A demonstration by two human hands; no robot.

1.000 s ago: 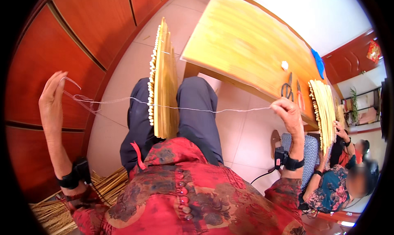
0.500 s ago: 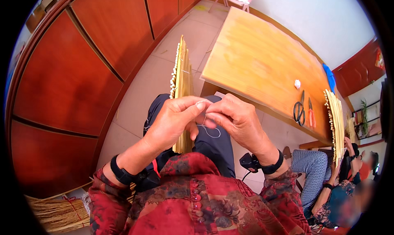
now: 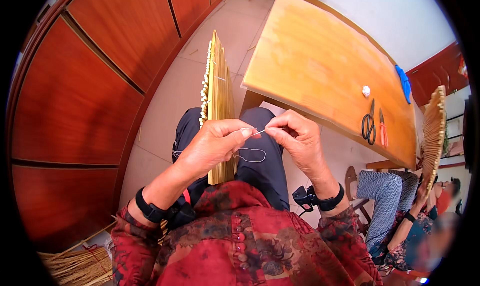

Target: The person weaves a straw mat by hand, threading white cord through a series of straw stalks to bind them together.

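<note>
My left hand (image 3: 220, 140) pinches a thin white thread (image 3: 255, 154) between thumb and index finger. Just to its right, my right hand (image 3: 297, 138) is closed on the same thread, a short taut length running between the two pinches. A loose loop of thread hangs below them over my dark trousers. Behind my hands, a long bundle of pale stalks (image 3: 218, 81) stands on edge between my knees, their rounded ends along its left side.
Wooden table (image 3: 315, 46) ahead-right with black scissors (image 3: 369, 128), orange-handled pliers (image 3: 383, 131), white crumpled bit (image 3: 365, 91) and blue cloth (image 3: 403, 82). Red cabinets (image 3: 75, 111) line the left; straw bundles (image 3: 75, 266) lie lower left. Co-workers (image 3: 420, 236) sit at right, one holding a stalk fan (image 3: 431, 136).
My hands came from far apart, thread stretched across my lap, to close together over my knees, now slightly parted again. At right, the co-worker's stalk bundle has tilted upright.
</note>
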